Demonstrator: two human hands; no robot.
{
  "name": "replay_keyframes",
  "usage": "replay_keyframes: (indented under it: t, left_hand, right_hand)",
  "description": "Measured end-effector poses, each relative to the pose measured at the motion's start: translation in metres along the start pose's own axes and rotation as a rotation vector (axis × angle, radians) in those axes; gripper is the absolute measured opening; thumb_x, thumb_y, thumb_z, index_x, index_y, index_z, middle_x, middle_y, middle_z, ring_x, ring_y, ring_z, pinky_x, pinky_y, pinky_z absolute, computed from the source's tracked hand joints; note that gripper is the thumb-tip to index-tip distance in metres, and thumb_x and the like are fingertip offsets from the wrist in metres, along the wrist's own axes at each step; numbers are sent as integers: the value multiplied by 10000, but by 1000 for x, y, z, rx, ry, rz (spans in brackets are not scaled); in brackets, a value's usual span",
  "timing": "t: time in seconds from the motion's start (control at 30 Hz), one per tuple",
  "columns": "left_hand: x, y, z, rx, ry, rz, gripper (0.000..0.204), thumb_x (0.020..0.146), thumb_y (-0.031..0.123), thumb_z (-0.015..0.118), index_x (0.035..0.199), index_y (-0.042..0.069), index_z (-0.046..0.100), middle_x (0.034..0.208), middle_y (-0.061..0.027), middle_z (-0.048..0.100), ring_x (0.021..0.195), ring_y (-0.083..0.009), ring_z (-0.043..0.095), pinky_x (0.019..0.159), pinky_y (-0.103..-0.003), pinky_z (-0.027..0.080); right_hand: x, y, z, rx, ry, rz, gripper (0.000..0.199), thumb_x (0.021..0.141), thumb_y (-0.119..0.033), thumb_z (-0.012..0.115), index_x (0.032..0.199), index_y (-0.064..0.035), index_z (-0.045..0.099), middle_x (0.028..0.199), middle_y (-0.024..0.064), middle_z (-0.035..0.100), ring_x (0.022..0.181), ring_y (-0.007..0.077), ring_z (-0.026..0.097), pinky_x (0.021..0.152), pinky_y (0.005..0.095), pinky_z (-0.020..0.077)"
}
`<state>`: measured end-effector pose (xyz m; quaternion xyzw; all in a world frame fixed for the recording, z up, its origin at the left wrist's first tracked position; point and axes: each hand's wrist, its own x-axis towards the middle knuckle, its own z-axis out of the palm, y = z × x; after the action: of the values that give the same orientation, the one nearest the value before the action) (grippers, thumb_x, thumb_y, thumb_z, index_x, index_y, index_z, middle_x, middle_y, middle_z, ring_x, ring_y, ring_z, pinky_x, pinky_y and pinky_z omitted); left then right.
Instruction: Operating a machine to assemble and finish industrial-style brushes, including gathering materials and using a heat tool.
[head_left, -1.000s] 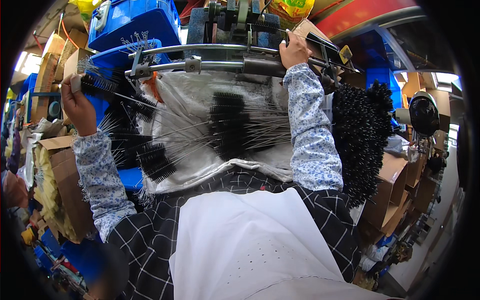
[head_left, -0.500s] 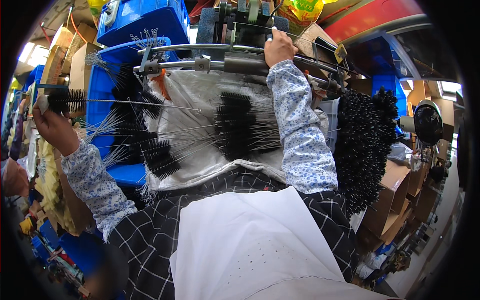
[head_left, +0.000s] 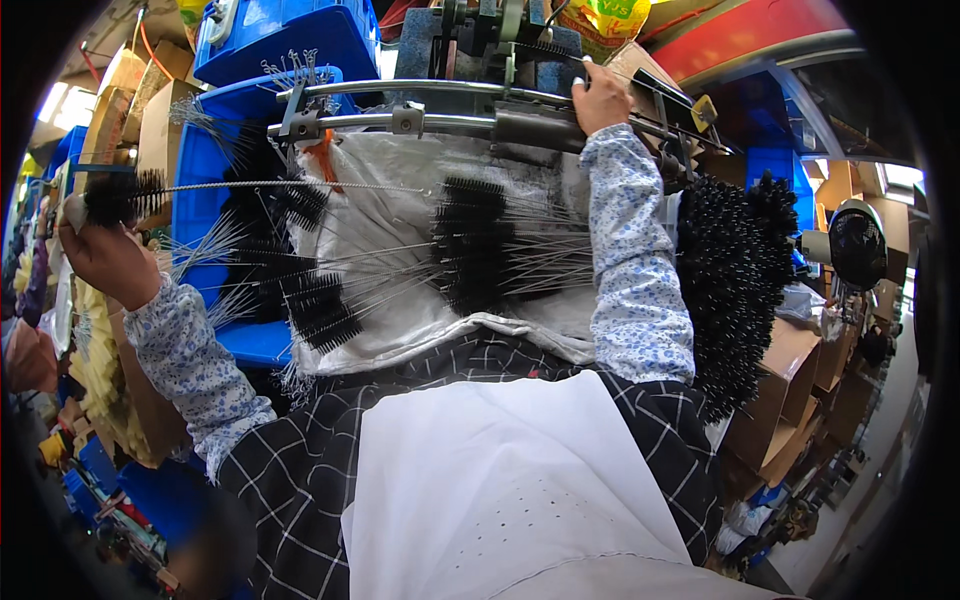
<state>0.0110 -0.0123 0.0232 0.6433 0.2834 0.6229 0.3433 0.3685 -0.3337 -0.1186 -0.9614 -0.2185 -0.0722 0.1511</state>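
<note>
Mid-frame, black bristle brushes lay on wrinkled white cloth, bare toward its far edge. Far left, the left hand gripped a black-bristled, twisted-wire brush, its wire crossing open cloth. Upper right, beyond silver metal rails, the right hand's grip couldn't be determined.
</note>
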Motion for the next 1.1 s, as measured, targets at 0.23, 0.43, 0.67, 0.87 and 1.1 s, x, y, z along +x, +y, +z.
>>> replay_keyframes:
  t: [0.23, 0.43, 0.67, 0.87, 1.1]
  left_hand:
    - [-29, -8, 43, -264, -220, -226, 212, 857, 235, 497, 913, 35, 538, 752, -40, 573, 621, -114, 557, 519, -210, 441]
    - [-64, 1, 79, -369, -469, -374, 234, 896, 265, 437, 834, 50, 504, 656, -23, 561, 520, -71, 509, 454, -197, 393]
    - [-142, 35, 132, -629, -724, -459, 193, 888, 208, 460, 879, 20, 419, 720, -44, 541, 538, -96, 519, 499, -222, 473]
    - [-173, 16, 91, -376, -1036, -502, 195, 903, 202, 419, 946, 11, 411, 783, -69, 544, 713, -122, 543, 657, -256, 463]
    - [-112, -159, -111, 650, -450, -719, 448, 874, 386, 439, 1038, -30, 414, 869, -68, 470, 791, -155, 426, 753, -269, 362]
  right_hand:
    - [49, 47, -16, -372, -173, 30, 368, 851, -406, 342, 1154, -269, 499, 1233, 66, 451, 1147, 315, 389, 929, 561, 237]
    - [38, 70, -65, 6, -308, -270, 280, 870, -310, 430, 1083, -179, 555, 1012, 51, 599, 944, 287, 549, 830, 377, 410]
    - [-65, 5, -121, 612, -862, -474, 387, 900, -250, 425, 1217, -28, 407, 979, 62, 564, 925, 126, 499, 800, 240, 406]
    - [-105, -74, -65, 1034, -1037, -384, 366, 904, -262, 418, 1159, -1, 445, 769, 10, 512, 672, 78, 440, 644, 215, 390]
    - [-12, -13, -12, -145, 36, -159, 309, 831, -248, 453, 1129, -244, 535, 925, 17, 591, 928, 215, 482, 826, 392, 362]
